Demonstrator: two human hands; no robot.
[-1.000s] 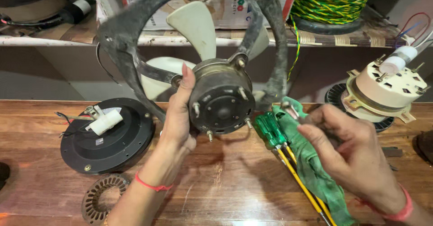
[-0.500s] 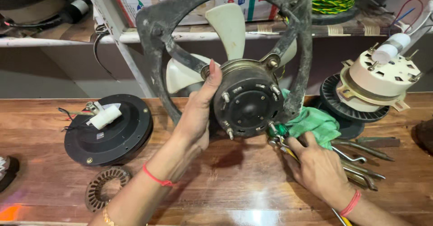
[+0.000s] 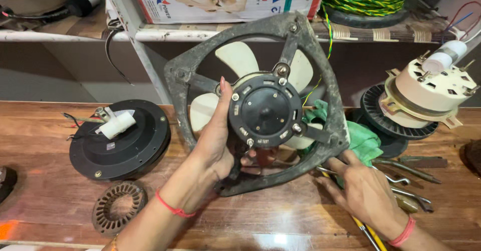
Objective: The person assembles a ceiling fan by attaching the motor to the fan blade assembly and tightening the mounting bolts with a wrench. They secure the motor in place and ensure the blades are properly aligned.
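Exhaust fan (image 3: pixel 260 105), upright above the wooden bench (image 3: pixel 60 131) in the left hand (image 3: pixel 215 146) clasping its motor housing, has swung closer while the right hand (image 3: pixel 363 193) dropped to four o'clock, fingers spread loosely over the tools (image 3: pixel 411 168), gripping nothing I can see.

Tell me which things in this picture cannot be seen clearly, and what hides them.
Head view only:
- Left hand: its fingertips lie behind the fan frame, so the grip is partly hidden.
- Fan blades: the black motor covers their middle.
- Right hand: it covers part of the tools; which one it touches is unclear.
- Green cloth: the frame hides part of it.
- Yellow-handled tools: cut off by the bottom edge.
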